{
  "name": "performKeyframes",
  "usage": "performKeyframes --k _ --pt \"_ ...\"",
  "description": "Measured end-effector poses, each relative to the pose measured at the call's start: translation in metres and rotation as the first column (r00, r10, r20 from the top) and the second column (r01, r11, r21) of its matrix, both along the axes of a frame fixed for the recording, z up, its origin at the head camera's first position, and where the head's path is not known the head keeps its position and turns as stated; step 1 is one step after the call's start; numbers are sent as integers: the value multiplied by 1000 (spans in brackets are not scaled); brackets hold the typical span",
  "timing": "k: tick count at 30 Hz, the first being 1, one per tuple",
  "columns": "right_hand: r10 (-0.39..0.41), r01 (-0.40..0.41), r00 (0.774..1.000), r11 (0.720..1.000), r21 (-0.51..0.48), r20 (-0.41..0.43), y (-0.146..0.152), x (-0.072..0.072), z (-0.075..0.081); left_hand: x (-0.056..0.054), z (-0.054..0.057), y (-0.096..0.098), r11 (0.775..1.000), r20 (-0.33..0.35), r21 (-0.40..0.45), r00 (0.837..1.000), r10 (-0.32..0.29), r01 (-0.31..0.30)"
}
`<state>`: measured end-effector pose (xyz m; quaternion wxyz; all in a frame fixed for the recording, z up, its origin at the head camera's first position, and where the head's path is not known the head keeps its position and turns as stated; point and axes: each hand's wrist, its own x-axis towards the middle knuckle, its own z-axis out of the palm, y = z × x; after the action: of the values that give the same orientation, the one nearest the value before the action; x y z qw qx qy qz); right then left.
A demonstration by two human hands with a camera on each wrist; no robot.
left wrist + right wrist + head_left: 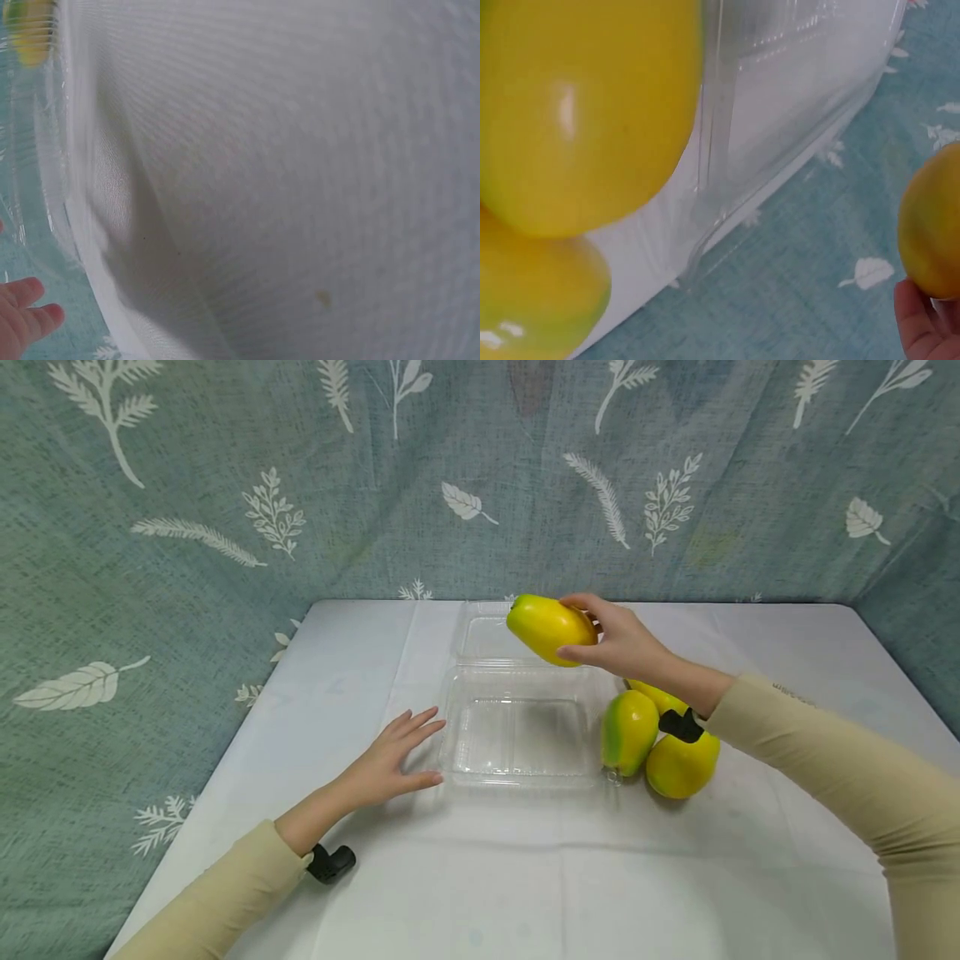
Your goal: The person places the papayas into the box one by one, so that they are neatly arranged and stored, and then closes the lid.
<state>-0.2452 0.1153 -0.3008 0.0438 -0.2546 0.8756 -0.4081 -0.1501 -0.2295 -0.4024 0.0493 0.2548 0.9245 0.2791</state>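
A clear plastic container [517,683] is lying open on a white cloth [480,877], its lid [483,639] on the far side and its tray [517,739] on the near side, showing the cloth through its floor. The right hand [618,639] is curling fingers and thumb around the right end of a yellow-green fruit [547,628] — holding it aloft by the lid. Three more fruits [628,732] are clustering right of the tray. The left hand [393,760] is spreading its fingers beside the left rim — gripping nothing.
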Motion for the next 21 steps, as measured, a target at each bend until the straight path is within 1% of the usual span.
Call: performKeyframes --k 7,13,16,21 --pt "44 -44 999 999 9 11 -21 3 -7 0 0 0 1000 -17 -8 1000 -4 4" --pt "64 -66 997 998 26 52 -39 3 -16 1 1 0 1000 -14 -13 1000 -2 2" --pt "77 -81 995 995 51 69 -49 3 -20 0 1 0 1000 -7 -17 1000 -3 3" --pt "106 -113 992 988 110 68 -64 4 -25 0 0 -1 1000 7 -11 1000 -3 3"
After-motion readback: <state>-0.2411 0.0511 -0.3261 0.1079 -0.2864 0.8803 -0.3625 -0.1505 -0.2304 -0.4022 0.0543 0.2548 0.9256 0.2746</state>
